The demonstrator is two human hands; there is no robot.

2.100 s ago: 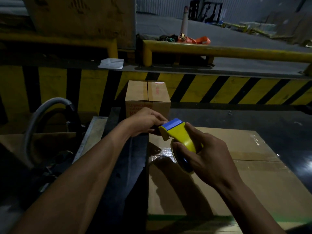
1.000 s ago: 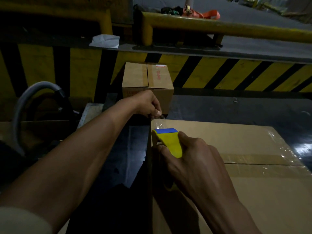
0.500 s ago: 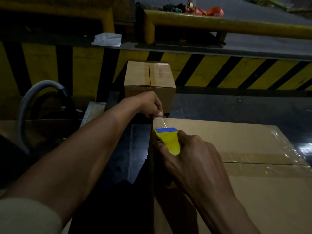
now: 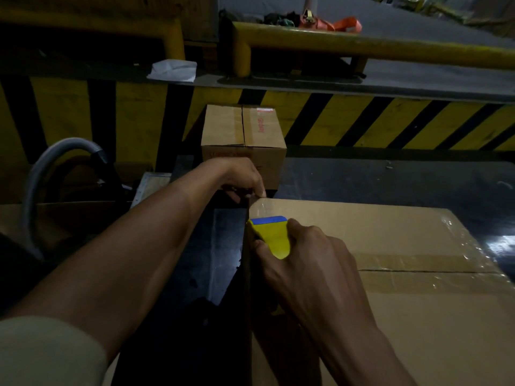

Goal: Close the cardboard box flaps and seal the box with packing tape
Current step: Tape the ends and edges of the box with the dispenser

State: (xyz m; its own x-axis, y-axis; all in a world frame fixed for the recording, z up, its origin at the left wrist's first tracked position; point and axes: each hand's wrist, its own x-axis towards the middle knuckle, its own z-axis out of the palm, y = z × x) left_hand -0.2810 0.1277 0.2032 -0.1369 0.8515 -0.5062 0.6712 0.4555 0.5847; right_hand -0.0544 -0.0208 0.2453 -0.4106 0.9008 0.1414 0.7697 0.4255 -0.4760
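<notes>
A large cardboard box (image 4: 390,316) fills the lower right, flaps closed, with clear tape along its centre seam (image 4: 423,264) and over its far right edge. My right hand (image 4: 312,263) grips a yellow tape dispenser with a blue tip (image 4: 271,235) against the box's left edge. A strip of clear tape (image 4: 260,208) runs from the dispenser to the box's far left corner. My left hand (image 4: 245,178) pinches the tape end at that corner, fingers curled over the edge. The tape roll is hidden under my right hand.
A smaller sealed cardboard box (image 4: 243,140) stands just beyond my left hand. Behind it rise a yellow-and-black striped wall (image 4: 390,121) and yellow railings (image 4: 362,48). A grey hose (image 4: 55,157) loops at the left. White paper (image 4: 172,69) lies on the ledge.
The dispenser came down from above the box to its left edge, and my left hand moved out to the far left corner. In the last half second both hands stay nearly still.
</notes>
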